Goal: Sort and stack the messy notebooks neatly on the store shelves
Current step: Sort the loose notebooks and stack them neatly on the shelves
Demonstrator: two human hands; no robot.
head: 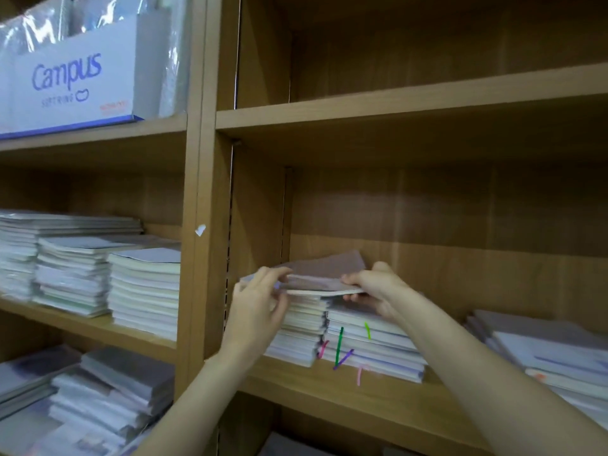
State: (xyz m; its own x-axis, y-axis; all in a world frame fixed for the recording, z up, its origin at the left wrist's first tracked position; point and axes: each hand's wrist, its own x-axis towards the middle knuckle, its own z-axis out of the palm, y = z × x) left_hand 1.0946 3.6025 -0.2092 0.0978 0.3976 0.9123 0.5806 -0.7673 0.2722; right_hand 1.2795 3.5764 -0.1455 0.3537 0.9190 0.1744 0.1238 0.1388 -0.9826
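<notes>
Wooden store shelves (329, 383), both hands' fingers (269, 274) gripping grey notebook (329, 268) above stacked notebooks (371, 343)

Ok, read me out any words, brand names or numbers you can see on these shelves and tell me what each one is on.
"Campus": large blue letters on the white display box, top left shelf.
Small grey line under it: blurred, possibly "SOFTRING", not certain.
Small red print at the box's lower right: too blurred to read.
Notebook covers and stacks: no readable text.
</notes>
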